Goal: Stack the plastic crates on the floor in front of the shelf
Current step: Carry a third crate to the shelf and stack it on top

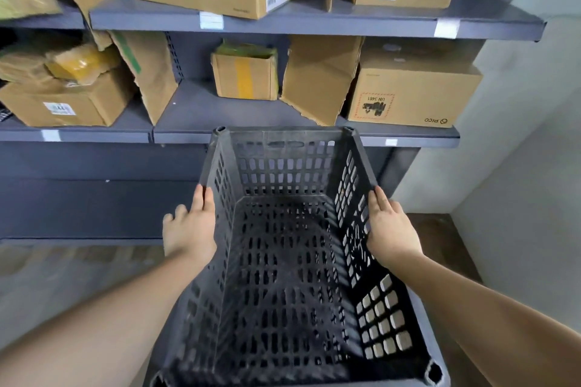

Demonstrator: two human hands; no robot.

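head view: a black perforated plastic crate (pixel 283 261) sits between the two hands, open side up, its long axis running straight away from the person toward the grey metal shelf (pixel 314 22). its far corners reach the edge of the shelf's middle board and its near corners sit at the bottom of the picture. the left hand (pixel 190 229) lies flat against the outside of the crate's left wall near the top rim, fingers straight and pointing toward the shelf, pressing rather than curling round anything. the right hand (pixel 390 229) mirrors it on the right wall, fingers straight along the rim. both hands sit about equally far along the crate, so neither is nearer. whether the crate rests on the floor or on another crate cannot be told; no second crate shows. brown cardboard boxes (pixel 412 94) fill the shelf above the crate. judging by this, the coming move turns on keeping the crate squared to the shelf.
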